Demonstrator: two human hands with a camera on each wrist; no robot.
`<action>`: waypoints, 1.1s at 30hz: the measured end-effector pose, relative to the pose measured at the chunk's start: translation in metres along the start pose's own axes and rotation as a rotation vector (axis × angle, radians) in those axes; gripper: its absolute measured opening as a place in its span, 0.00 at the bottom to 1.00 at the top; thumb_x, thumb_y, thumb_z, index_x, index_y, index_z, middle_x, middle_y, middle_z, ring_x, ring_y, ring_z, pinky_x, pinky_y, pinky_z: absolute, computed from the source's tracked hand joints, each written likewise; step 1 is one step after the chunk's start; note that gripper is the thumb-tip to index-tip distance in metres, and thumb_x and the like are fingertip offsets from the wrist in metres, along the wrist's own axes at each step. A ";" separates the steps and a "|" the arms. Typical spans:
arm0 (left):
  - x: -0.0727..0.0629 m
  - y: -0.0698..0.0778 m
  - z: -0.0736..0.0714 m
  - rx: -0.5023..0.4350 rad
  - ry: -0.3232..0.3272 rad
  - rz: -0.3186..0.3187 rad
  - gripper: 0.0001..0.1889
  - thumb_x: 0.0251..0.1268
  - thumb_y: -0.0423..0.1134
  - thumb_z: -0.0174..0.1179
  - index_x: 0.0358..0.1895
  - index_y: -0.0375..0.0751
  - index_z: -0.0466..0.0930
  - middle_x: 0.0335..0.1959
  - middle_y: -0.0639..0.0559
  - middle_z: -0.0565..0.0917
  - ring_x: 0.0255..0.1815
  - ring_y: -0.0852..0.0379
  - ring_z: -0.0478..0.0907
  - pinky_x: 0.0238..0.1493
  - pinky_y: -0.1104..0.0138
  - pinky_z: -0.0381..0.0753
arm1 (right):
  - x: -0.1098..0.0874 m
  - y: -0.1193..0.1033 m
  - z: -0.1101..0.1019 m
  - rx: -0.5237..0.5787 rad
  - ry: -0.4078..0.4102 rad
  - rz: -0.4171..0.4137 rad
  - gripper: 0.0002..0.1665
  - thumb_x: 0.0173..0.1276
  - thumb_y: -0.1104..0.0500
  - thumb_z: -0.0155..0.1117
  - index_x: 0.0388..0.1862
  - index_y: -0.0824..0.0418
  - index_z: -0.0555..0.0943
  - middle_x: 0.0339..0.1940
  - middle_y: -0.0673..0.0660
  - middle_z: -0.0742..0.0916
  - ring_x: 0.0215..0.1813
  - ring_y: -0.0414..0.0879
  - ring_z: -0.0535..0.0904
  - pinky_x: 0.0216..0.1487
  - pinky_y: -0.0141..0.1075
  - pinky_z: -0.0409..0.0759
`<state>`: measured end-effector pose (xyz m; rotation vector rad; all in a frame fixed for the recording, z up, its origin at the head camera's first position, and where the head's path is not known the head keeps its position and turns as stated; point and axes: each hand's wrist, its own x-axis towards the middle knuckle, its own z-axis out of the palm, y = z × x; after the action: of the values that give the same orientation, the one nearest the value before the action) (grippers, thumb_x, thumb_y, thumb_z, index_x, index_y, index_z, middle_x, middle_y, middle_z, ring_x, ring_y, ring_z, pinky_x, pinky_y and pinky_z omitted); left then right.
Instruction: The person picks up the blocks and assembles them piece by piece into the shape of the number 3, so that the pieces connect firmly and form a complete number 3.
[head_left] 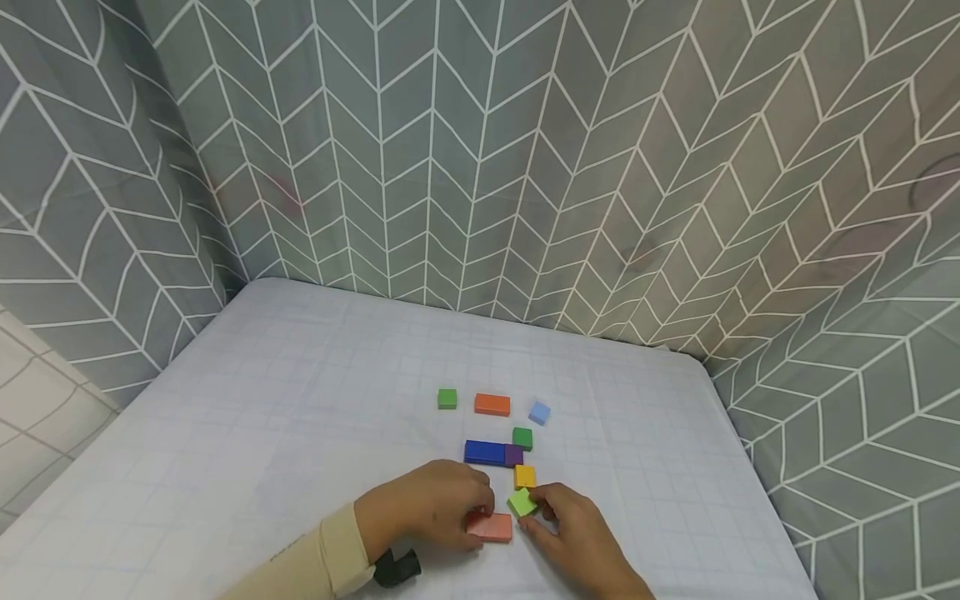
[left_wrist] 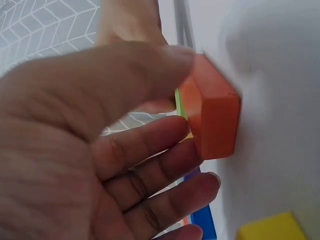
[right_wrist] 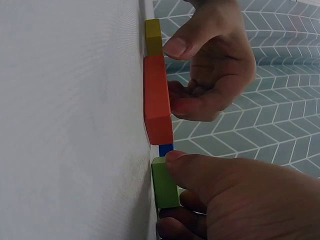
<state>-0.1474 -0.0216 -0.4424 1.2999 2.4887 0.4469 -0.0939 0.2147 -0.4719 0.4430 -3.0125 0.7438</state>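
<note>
My left hand (head_left: 438,504) bends over an orange-pink rectangular block (head_left: 491,527) lying flat on the white table, covering its left end. In the left wrist view, the thumb and index finger lie at opposite sides of this block (left_wrist: 217,107). My right hand (head_left: 573,529) pinches a light green block (head_left: 522,502) between thumb and fingers, to the right of the orange-pink one. The right wrist view shows the thumb on the light green block's (right_wrist: 165,184) near edge. Just beyond it lies a yellow-orange block (head_left: 525,477). Another yellow block (right_wrist: 153,37) is beside the left thumb.
Farther back lie a blue block (head_left: 484,452) touching a purple block (head_left: 513,454), a dark green block (head_left: 522,438), a green block (head_left: 447,399), an orange block (head_left: 492,405) and a light blue block (head_left: 539,412). Patterned grey curtains (head_left: 465,167) enclose the table (head_left: 300,375).
</note>
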 end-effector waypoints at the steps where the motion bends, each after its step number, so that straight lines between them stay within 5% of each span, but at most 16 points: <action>1: 0.000 0.000 0.001 0.003 -0.003 -0.002 0.11 0.55 0.51 0.73 0.40 0.58 0.85 0.26 0.68 0.74 0.27 0.69 0.69 0.33 0.73 0.72 | 0.000 0.000 0.000 -0.001 -0.003 0.001 0.20 0.63 0.47 0.73 0.49 0.54 0.82 0.35 0.38 0.80 0.36 0.31 0.72 0.35 0.28 0.77; 33: 0.005 -0.001 0.006 0.038 0.044 -0.019 0.08 0.58 0.49 0.72 0.39 0.57 0.86 0.25 0.68 0.73 0.28 0.68 0.69 0.34 0.73 0.72 | 0.002 0.000 -0.001 0.012 -0.029 0.033 0.21 0.63 0.47 0.73 0.50 0.54 0.83 0.38 0.39 0.81 0.37 0.32 0.72 0.37 0.28 0.79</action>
<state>-0.1490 -0.0172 -0.4491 1.2927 2.5555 0.4309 -0.0959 0.2143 -0.4713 0.4087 -3.0515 0.7643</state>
